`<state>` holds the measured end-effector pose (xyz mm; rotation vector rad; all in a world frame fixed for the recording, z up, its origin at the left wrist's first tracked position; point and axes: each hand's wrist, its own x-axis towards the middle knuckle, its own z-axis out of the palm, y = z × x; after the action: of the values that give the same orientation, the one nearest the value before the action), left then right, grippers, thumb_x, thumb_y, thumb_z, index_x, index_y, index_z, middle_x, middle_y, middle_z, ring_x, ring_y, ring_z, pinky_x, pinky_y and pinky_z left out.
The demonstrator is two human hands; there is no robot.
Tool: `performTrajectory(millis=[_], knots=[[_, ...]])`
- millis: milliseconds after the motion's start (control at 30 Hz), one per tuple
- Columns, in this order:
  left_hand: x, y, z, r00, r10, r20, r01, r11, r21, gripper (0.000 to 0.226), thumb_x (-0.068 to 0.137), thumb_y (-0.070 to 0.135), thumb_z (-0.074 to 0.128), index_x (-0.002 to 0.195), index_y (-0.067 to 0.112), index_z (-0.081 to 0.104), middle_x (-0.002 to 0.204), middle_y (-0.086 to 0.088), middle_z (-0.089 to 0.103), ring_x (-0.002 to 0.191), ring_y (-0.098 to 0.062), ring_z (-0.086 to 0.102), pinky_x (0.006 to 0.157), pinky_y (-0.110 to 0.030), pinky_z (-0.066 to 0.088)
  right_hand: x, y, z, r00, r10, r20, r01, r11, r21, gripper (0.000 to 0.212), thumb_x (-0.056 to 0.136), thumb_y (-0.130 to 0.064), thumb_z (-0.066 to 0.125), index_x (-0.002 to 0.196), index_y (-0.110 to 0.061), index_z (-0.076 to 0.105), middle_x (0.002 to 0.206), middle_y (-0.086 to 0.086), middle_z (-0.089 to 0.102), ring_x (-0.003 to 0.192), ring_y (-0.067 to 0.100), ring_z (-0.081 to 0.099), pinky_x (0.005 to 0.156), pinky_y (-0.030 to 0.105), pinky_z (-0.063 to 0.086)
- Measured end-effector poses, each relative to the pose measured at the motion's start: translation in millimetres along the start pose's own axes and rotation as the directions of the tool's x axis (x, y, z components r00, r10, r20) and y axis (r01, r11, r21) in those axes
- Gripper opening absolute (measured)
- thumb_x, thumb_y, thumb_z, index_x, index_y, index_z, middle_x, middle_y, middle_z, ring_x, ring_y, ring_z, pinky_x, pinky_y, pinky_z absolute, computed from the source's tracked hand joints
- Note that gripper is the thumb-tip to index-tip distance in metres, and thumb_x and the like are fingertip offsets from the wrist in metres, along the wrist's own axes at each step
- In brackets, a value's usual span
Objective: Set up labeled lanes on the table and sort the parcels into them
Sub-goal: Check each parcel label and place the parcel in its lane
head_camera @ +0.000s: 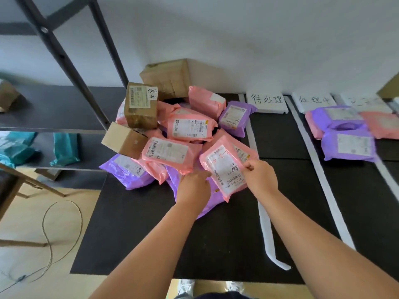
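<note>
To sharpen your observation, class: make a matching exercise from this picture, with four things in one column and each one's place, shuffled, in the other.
Things:
1 pink parcel with red writing
2 labelled cardboard box
3 teal bags
4 rightmost purple parcel

Places:
A on the lower shelf at left
B held by the left hand and right hand
C atop the pile
D in a lane on the right

Pairs: 1-B; 2-C; 3-A; 4-D
</note>
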<state>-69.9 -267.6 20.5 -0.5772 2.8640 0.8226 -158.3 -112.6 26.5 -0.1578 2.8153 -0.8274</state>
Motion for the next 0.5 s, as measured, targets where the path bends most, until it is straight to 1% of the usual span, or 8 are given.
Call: performTrajectory(millis=[67,133,233,300,333,400,467,500], knots=[[3.6,9.8,-11.0,0.996,0.031,-0.082,-0.035,0.998,-0.044,0.04,0.097,0.009,0.047,0.131,0.022,0.061,0.13,0.0,0.063,0.112,-0.021,0.059,0.095,-0.031,0.045,-1.8,-0.7,-17.7,0.995,-0.074,-0.07,0.071,0.997,-0.043,0.011,0.096,-0.021,0.063,0.103,-0.02,0.071,0.104,-0.005,0.068,0.086,0.017,0.068,0.073,0.035,0.059],[8.2,23.3,-23.2,0.98,0.082,-0.179,-0.095,0.993,-0.068,0.038,0.095,0.008,0.052,0.129,0.02,0.064,0.13,-0.002,0.062,0.115,-0.023,0.058,0.097,-0.033,0.044,-1.2,-1.7,-36.2,0.97,-0.196,-0.143,0.184,0.978,-0.095,0.013,0.094,-0.018,0.065,0.104,-0.017,0.073,0.098,-0.002,0.069,0.086,0.017,0.066,0.075,0.035,0.058],[15.1,48.3,-44.8,0.92,0.213,-0.328,-0.236,0.971,-0.031,0.037,0.089,0.006,0.062,0.125,0.016,0.066,0.126,-0.003,0.064,0.117,-0.026,0.054,0.098,-0.035,0.041,2.3,-7.5,-64.2,0.901,-0.376,-0.214,0.331,0.918,-0.219,0.015,0.091,-0.016,0.067,0.102,-0.017,0.076,0.092,0.003,0.067,0.086,0.022,0.059,0.077,0.041,0.051],[17.5,65.0,-59.7,0.87,0.294,-0.396,-0.316,0.949,0.01,0.038,0.085,0.007,0.068,0.122,0.014,0.068,0.123,-0.005,0.066,0.117,-0.029,0.053,0.098,-0.04,0.042,4.0,-12.9,-79.7,0.843,-0.471,-0.261,0.401,0.872,-0.279,0.012,0.086,-0.013,0.072,0.096,-0.016,0.078,0.092,0.005,0.066,0.09,0.027,0.059,0.082,0.044,0.048],[18.1,71.6,-66.3,0.852,0.324,-0.411,-0.341,0.939,0.032,0.038,0.084,0.01,0.071,0.122,0.015,0.068,0.122,-0.005,0.066,0.116,-0.03,0.054,0.099,-0.042,0.043,4.1,-15.8,-86.2,0.809,-0.511,-0.291,0.43,0.851,-0.299,0.01,0.083,-0.012,0.075,0.092,-0.014,0.078,0.092,0.005,0.065,0.091,0.029,0.058,0.084,0.045,0.047],[19.2,81.1,-77.0,0.857,0.329,-0.397,-0.345,0.938,0.034,0.033,0.086,0.019,0.071,0.119,0.018,0.07,0.12,-0.002,0.068,0.114,-0.027,0.054,0.098,-0.042,0.042,4.0,-21.0,-97.3,0.751,-0.564,-0.343,0.471,0.822,-0.321,0.007,0.081,-0.013,0.078,0.088,-0.014,0.078,0.093,0.005,0.063,0.094,0.03,0.057,0.086,0.045,0.045],[20.8,85.2,-82.8,0.881,0.302,-0.363,-0.341,0.939,-0.046,0.023,0.09,0.031,0.067,0.11,0.022,0.075,0.111,0.001,0.071,0.107,-0.022,0.056,0.094,-0.04,0.044,4.0,-25.8,-106.0,0.72,-0.577,-0.387,0.487,0.816,-0.312,0.007,0.083,-0.015,0.077,0.09,-0.014,0.079,0.095,0.005,0.061,0.096,0.029,0.055,0.087,0.045,0.044],[20.7,86.2,-85.0,0.891,0.291,-0.349,-0.344,0.934,-0.1,0.022,0.091,0.037,0.066,0.106,0.023,0.076,0.106,0.004,0.071,0.101,-0.019,0.058,0.09,-0.04,0.046,4.2,-28.2,-109.3,0.71,-0.574,-0.408,0.49,0.818,-0.299,0.008,0.084,-0.016,0.076,0.091,-0.015,0.079,0.095,0.004,0.061,0.096,0.028,0.055,0.087,0.045,0.045]])
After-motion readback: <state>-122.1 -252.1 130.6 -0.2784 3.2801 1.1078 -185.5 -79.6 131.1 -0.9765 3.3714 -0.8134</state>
